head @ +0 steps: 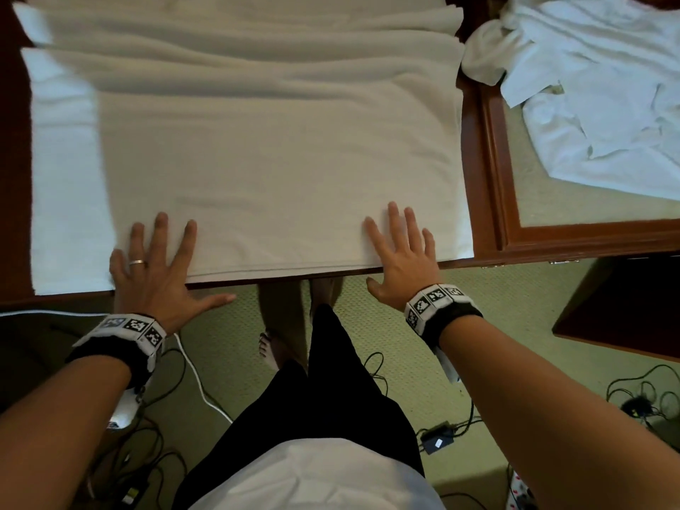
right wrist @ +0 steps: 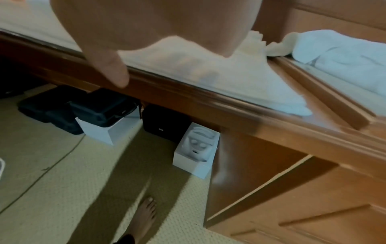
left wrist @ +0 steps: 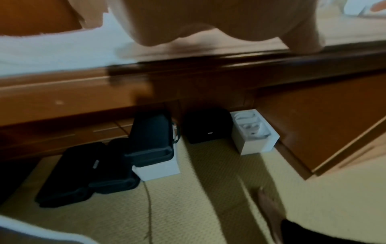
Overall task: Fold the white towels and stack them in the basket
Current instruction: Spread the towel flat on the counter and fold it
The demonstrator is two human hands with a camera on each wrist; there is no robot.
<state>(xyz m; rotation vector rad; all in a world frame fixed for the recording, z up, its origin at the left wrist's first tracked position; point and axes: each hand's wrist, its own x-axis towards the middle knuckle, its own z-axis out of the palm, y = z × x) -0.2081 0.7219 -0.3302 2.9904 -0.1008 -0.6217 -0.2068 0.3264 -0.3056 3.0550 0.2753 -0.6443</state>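
A large white towel [head: 265,152] lies spread over the dark wooden desk [head: 482,200], its near edge folded and lined up with the desk's front edge. My left hand [head: 154,259] rests flat on the towel's near left part, fingers spread and straight. My right hand [head: 401,248] lies flat near the towel's front right corner, fingers spread as well. In the left wrist view the left palm [left wrist: 188,21] sits on the towel [left wrist: 62,49]. The right wrist view shows the right palm [right wrist: 146,26] over the towel [right wrist: 240,77]. No basket is in view.
More crumpled white towels [head: 596,82] lie on a glass-topped side table [head: 515,230] at the right. Under the desk stand black cases [left wrist: 104,161] and white boxes [left wrist: 254,132]. Cables [head: 636,403] and a power adapter [head: 438,439] lie on the green carpet around my bare feet.
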